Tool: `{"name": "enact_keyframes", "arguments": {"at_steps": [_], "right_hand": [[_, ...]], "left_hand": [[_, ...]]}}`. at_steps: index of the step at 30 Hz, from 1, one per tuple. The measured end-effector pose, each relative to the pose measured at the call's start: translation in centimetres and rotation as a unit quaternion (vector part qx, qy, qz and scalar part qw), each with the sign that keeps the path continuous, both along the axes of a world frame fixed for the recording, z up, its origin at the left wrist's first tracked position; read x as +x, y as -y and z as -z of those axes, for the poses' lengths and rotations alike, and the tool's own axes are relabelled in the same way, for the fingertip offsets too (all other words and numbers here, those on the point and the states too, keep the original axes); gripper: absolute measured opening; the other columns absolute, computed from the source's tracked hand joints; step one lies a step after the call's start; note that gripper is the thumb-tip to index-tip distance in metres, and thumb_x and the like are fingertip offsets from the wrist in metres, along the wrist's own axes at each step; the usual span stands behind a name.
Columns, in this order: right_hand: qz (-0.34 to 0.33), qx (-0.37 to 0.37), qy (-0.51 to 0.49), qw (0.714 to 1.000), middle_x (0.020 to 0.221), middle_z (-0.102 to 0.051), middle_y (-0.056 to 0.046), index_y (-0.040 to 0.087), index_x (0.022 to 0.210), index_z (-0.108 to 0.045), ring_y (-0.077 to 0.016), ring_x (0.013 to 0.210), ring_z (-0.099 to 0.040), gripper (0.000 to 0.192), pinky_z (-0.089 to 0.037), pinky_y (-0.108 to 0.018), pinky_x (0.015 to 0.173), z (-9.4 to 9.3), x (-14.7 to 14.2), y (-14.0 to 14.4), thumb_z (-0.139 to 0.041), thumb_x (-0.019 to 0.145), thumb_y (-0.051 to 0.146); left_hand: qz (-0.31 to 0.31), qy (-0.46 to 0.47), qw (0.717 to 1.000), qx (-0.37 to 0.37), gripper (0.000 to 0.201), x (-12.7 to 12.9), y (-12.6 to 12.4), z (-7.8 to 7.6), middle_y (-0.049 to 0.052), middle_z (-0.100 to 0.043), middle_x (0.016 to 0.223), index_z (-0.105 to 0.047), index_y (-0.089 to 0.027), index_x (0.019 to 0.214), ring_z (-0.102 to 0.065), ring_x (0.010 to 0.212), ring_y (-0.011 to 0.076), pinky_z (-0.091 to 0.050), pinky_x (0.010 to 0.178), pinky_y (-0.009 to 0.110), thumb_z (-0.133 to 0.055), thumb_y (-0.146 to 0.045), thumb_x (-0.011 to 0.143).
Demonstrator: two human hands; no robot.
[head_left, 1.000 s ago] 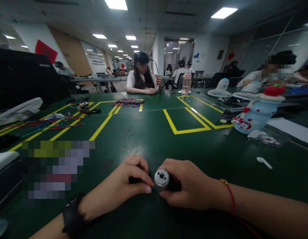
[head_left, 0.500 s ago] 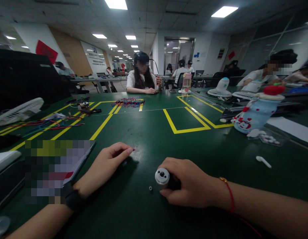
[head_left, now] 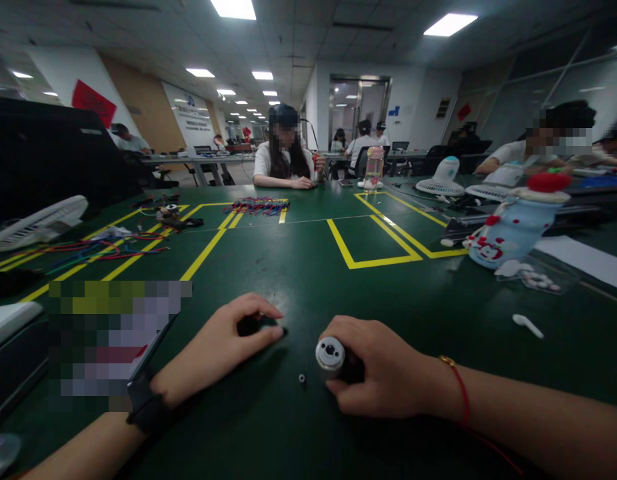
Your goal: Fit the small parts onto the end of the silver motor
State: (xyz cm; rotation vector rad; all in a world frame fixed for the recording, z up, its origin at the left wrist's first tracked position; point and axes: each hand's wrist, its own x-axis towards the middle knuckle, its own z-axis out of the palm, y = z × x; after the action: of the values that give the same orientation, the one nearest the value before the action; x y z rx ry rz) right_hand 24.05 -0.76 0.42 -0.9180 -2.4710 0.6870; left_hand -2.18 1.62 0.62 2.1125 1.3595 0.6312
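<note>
My right hand [head_left: 376, 367] is wrapped round a short cylinder with a silver metal end [head_left: 330, 355]. That end faces up and towards me, with a dark central hole and smaller holes beside it; my fingers and palm hide the rest. A tiny metal ring-like part [head_left: 302, 379] lies on the table, just left of the cylinder. Left of both, my left hand [head_left: 233, 337] is low over the table. Its thumb and index finger are apart. Something small and dark shows at the thumb tip; whether it is an object or shadow is unclear.
Left of my left hand lies a blurred-out flat item [head_left: 138, 333]. Cut wires [head_left: 108, 250] and a wire bundle [head_left: 258, 206] are farther off. To the right are a white earbud [head_left: 528, 325] and a blue bottle [head_left: 513, 227]. A person [head_left: 284, 157] sits opposite.
My left hand has moved slightly right and nearer to me, and its thumb and index finger have parted. My right hand has shifted the cylinder slightly to the right.
</note>
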Motion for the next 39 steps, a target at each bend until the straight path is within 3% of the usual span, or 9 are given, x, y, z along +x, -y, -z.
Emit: {"name": "enact_keyframes", "arguments": {"at_steps": [3,7,9,13,16,20,27,39], "right_hand": [[0.002,0.001,-0.001,1.000,0.088,-0.057,0.000,0.019,0.095,-0.056,-0.0130,0.071,-0.048,0.030,-0.038,-0.026,0.062,0.2,0.0,0.0,-0.065,0.068,0.025],[0.003,0.000,0.002,1.000,0.087,-0.057,0.000,0.019,0.094,-0.057,-0.0125,0.070,-0.048,0.028,-0.037,-0.025,0.061,0.2,0.0,0.0,-0.065,0.068,0.026],[0.004,0.001,0.003,1.000,0.087,-0.057,0.000,0.019,0.094,-0.057,-0.0123,0.069,-0.048,0.028,-0.037,-0.025,0.060,0.2,-0.1,0.0,-0.065,0.069,0.026],[-0.001,0.009,0.016,1.000,0.088,-0.057,0.000,0.019,0.094,-0.056,-0.0123,0.070,-0.048,0.027,-0.037,-0.025,0.060,0.1,-0.4,0.0,-0.065,0.070,0.028],[-0.006,0.021,0.030,0.999,0.086,-0.057,0.000,0.019,0.092,-0.056,-0.0126,0.069,-0.048,0.024,-0.036,-0.025,0.059,0.2,-0.5,0.0,-0.063,0.072,0.031],[-0.010,0.031,0.031,0.999,0.086,-0.057,0.000,0.019,0.097,-0.056,-0.0130,0.070,-0.049,0.027,-0.036,-0.025,0.059,0.3,-0.6,-0.1,-0.061,0.074,0.032],[-0.006,0.028,0.036,0.999,0.083,-0.056,0.000,0.019,0.088,-0.054,-0.0118,0.067,-0.048,0.023,-0.033,-0.024,0.056,0.1,-0.5,-0.1,-0.063,0.072,0.032],[-0.012,0.036,0.024,0.999,0.086,-0.057,-0.001,0.019,0.091,-0.054,-0.0131,0.069,-0.049,0.023,-0.035,-0.025,0.059,0.1,-0.6,0.0,-0.063,0.071,0.028]], "left_hand": [[0.122,-0.044,0.991,0.007,0.025,0.9,1.0,-0.2,-0.001,-0.060,0.108,-0.067,-0.029,0.095,-0.054,0.105,0.0234,-0.037,0.093,0.037,-0.075,-0.039,0.074],[0.159,-0.037,0.987,0.005,0.012,2.2,2.0,-0.2,-0.002,-0.060,0.101,-0.070,-0.030,0.089,-0.056,0.099,0.0206,-0.037,0.090,0.035,-0.073,-0.033,0.078],[0.142,0.010,0.990,0.007,0.004,2.7,2.3,-0.4,-0.002,-0.061,0.096,-0.070,-0.028,0.087,-0.057,0.093,0.0179,-0.041,0.084,0.031,-0.066,-0.028,0.084],[0.058,0.119,0.991,0.032,0.008,3.9,3.2,-1.3,-0.001,-0.060,0.092,-0.067,-0.027,0.091,-0.058,0.087,0.0162,-0.044,0.078,0.029,-0.059,-0.027,0.089],[0.057,0.146,0.987,0.020,0.007,4.8,3.9,-1.9,-0.002,-0.060,0.089,-0.068,-0.028,0.090,-0.058,0.084,0.0157,-0.044,0.075,0.028,-0.061,-0.026,0.088],[0.065,0.145,0.987,0.018,0.007,5.7,4.4,-1.9,-0.002,-0.060,0.087,-0.068,-0.028,0.088,-0.058,0.083,0.0154,-0.044,0.073,0.028,-0.063,-0.023,0.086],[0.051,0.132,0.989,0.047,0.009,5.4,4.5,-2.1,-0.003,-0.059,0.085,-0.064,-0.026,0.086,-0.057,0.081,0.0149,-0.044,0.072,0.028,-0.057,-0.021,0.089],[0.067,0.108,0.992,0.004,0.017,5.1,4.2,-2.3,0.000,-0.061,0.099,-0.065,-0.028,0.103,-0.056,0.089,0.0176,-0.044,0.078,0.030,-0.056,-0.023,0.090]]}}
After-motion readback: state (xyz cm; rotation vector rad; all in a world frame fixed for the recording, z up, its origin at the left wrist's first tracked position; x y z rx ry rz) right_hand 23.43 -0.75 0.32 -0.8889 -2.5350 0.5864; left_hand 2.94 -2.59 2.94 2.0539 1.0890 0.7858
